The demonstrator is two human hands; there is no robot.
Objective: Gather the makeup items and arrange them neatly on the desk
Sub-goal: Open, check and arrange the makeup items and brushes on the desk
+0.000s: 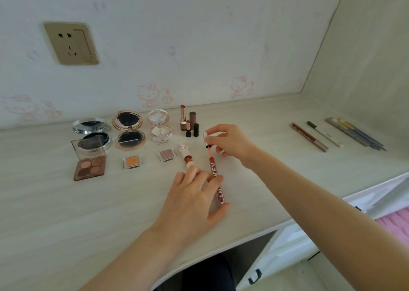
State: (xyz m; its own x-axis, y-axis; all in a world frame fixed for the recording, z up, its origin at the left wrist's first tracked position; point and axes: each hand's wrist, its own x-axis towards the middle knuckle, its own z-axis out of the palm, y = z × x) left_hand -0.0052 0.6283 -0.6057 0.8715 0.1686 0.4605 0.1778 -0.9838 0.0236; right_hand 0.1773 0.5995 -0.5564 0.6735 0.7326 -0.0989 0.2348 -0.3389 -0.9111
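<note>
My left hand (pixel 194 200) holds a red lip gloss tube (pixel 218 180) between thumb and fingers, low over the desk (pixel 55 213). My right hand (pixel 230 143) pinches its silver cap (pixel 207 139), and the pink wand (pixel 209 153) runs from the cap down into the tube's mouth. A small lipstick with a cat-paw cap (pixel 186 156) lies just left of the tube. Behind stand two open lipsticks (pixel 184 122) with their caps (pixel 194 122). To the left lie three open compacts (pixel 130 130), an eyeshadow quad (pixel 89 163) and two single shadows (pixel 132 162).
At the right of the desk lie a brown pen-like tube (pixel 308 137), a white-and-black pen (pixel 324 133) and several brushes (pixel 354 133). A wall socket (pixel 71 43) sits at the upper left. A side wall (pixel 365 58) closes the right. Drawers (pixel 287 246) lie under the desk's front edge.
</note>
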